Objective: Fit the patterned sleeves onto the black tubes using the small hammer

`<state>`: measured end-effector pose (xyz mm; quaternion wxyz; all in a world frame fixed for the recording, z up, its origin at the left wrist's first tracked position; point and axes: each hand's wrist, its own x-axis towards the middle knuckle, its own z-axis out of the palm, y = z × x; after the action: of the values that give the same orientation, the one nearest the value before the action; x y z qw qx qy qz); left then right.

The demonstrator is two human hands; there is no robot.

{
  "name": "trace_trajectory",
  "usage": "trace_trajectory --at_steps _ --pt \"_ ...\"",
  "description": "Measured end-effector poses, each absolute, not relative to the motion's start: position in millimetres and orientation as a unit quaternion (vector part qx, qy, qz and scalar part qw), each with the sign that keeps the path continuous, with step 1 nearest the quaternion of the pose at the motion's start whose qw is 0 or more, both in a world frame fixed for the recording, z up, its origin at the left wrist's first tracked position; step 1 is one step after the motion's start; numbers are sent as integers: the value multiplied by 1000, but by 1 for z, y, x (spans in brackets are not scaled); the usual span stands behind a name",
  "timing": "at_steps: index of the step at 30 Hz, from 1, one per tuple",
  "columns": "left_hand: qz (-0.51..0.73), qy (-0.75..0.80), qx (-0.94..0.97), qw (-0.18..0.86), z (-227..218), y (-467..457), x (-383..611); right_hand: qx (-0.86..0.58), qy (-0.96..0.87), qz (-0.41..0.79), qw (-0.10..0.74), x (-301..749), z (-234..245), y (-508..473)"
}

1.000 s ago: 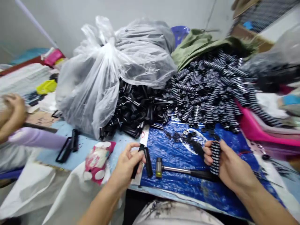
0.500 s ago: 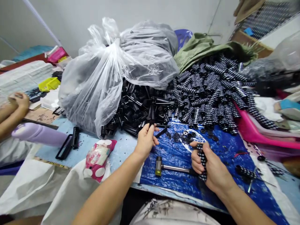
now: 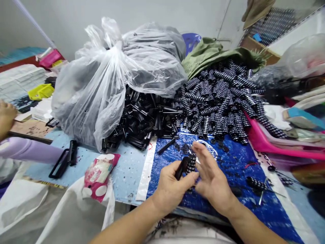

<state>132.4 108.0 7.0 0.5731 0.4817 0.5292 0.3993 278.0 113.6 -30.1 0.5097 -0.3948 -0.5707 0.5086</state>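
My left hand (image 3: 172, 184) is closed around a short black cylinder with a white checked pattern (image 3: 191, 164) and a smooth black plastic piece (image 3: 180, 168), held side by side and tilted upward. Just right of them, my right hand (image 3: 214, 181) has its fingers stretched and apart. Its thumb side comes close to the cylinder, and I cannot tell whether it touches. Behind the hands lies a pile of black plastic parts (image 3: 142, 118). To its right rises a heap of similar checked cylinders (image 3: 218, 98). The mallet is mostly hidden behind my hands.
Blue sheeting (image 3: 162, 169) covers the table in front. A large clear plastic bag (image 3: 101, 78) bulges at the back left. A pink bin (image 3: 264, 142) stands right, a lilac bottle (image 3: 33, 150) and pink packet (image 3: 100, 176) left. Another person's hand (image 3: 6, 117) is at the far left.
My left hand has drawn back from the black pile with a black piece and now holds the checked cylinder too. My right hand has moved left, released the cylinder and opened. The view has shifted right.
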Motion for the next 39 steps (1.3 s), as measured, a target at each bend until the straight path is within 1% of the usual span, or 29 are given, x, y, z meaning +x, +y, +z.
trace_trajectory --at_steps 2,4,7,12,14,16,20,24,27,28,30,32,34,36,37,39 --pt "383 525 482 588 11 106 124 -359 -717 367 471 290 -33 112" --pt "373 514 488 599 12 103 119 -326 -794 257 445 298 -33 110" --pt "387 518 468 602 10 100 121 -316 -812 176 459 299 -30 108" --pt "437 539 471 545 8 98 131 -312 -825 99 460 293 -22 103" --pt "444 527 476 546 9 99 132 -324 -824 69 461 292 -20 103" --pt "447 516 440 584 10 100 132 -343 -822 51 452 292 -20 103" --pt "429 474 319 699 8 102 128 -366 -830 30 419 293 -22 103" --pt "406 433 280 755 8 105 124 -363 -835 29 411 290 -22 103" --pt "393 433 249 772 5 108 115 -348 -842 70 406 292 -28 102" --pt "396 448 260 758 2 109 110 -349 -845 86 397 295 -33 101" --pt "413 492 327 693 -4 111 95 -371 -851 92 361 303 -45 97" --pt "409 543 445 584 -10 112 76 -397 -858 72 318 312 -58 93" --pt "356 590 568 449 -13 114 58 -416 -860 64 290 318 -65 89" --pt "269 620 651 347 -13 118 42 -426 -850 81 299 319 -64 88" --pt "228 625 671 327 -13 120 37 -428 -842 94 314 318 -60 88" --pt "167 619 683 350 -13 127 29 -420 -826 116 358 313 -51 89"
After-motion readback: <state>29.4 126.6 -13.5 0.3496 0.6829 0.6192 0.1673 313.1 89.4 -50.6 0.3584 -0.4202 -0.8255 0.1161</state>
